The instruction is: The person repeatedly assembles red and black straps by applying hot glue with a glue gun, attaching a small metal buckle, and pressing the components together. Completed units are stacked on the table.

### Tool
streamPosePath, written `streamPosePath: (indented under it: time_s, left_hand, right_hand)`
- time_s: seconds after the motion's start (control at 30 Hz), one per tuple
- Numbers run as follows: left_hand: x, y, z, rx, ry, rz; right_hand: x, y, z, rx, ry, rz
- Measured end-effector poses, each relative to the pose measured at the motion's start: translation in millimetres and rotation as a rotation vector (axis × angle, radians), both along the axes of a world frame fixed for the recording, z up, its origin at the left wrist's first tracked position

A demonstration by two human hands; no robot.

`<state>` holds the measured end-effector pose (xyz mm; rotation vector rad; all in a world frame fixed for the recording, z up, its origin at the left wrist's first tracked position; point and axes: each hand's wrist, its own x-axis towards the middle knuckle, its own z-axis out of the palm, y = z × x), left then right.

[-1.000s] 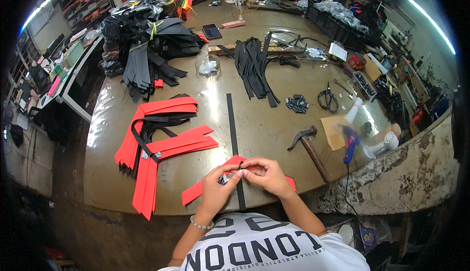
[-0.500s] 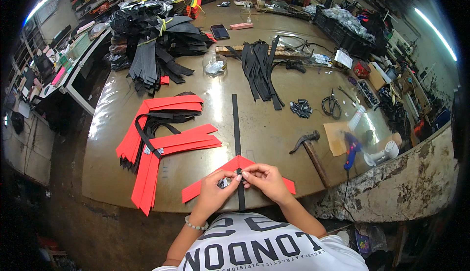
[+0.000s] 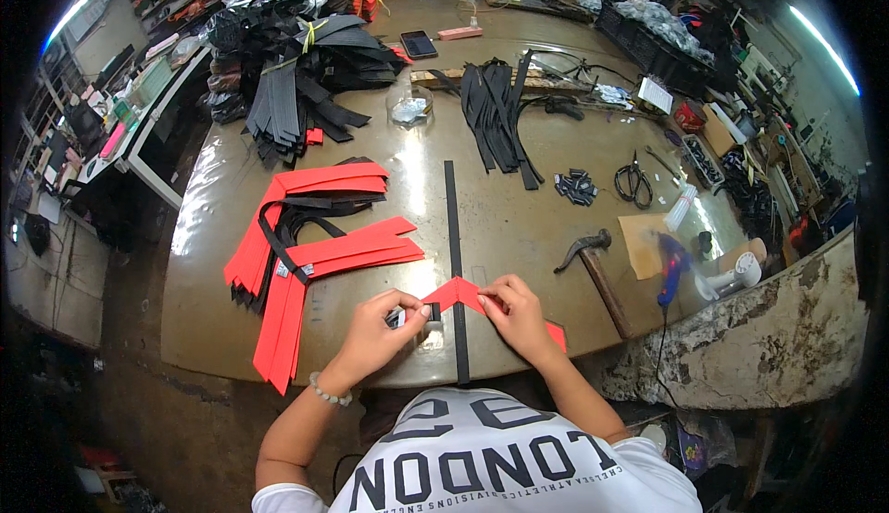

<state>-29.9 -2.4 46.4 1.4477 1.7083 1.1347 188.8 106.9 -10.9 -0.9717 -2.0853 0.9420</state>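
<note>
A red V-shaped strip (image 3: pixel 448 293) lies before me, its peak pointing away from me, over or against a long narrow black strap (image 3: pixel 453 221) that runs straight along the table. My left hand (image 3: pixel 380 328) is closed left of the strap, with a small black piece (image 3: pixel 433 312) at its fingertips. Something pale and shiny also shows within that hand, too small to name. On the other side, my right hand (image 3: pixel 519 317) pinches the red strip near its fold with thumb and fingers. The strip's right end comes out beyond that hand; the left part is hidden behind my left hand.
Bundled red and black strips (image 3: pixel 324 258) lie at left. Behind are a black strap pile (image 3: pixel 319 82), a phone (image 3: pixel 419 44) and loose black straps (image 3: pixel 495 119). At right are a hammer (image 3: pixel 597 277), scissors (image 3: pixel 633 184), small black pieces (image 3: pixel 576 187) and a glue gun (image 3: pixel 669 272).
My hands have parted from the strap's middle below the fold. The left has drawn left with the small black piece; the right has moved up and right onto the red strip.
</note>
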Motion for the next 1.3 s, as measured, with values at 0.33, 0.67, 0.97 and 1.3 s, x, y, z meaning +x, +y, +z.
streamPosePath:
  time_s: [0.33,0.67,0.97,1.3]
  left_hand:
    - [18.2,-1.6,-13.6,-0.081,-0.191,0.266]
    - [34.8,20.0,-38.7,-0.093,0.13,0.172]
    - [49.3,19.3,-41.1,-0.071,0.254,0.257]
    - [60.6,13.5,-45.3,-0.034,0.347,0.308]
  right_hand:
    - [10.4,-17.5,-7.6,0.117,0.011,0.0]
    - [9.5,-19.9,-6.8,0.021,0.013,-0.017]
    - [6.4,-19.2,-6.6,0.046,0.018,-0.022]
    - [32.4,-46.7,24.5,0.268,-0.22,0.637]
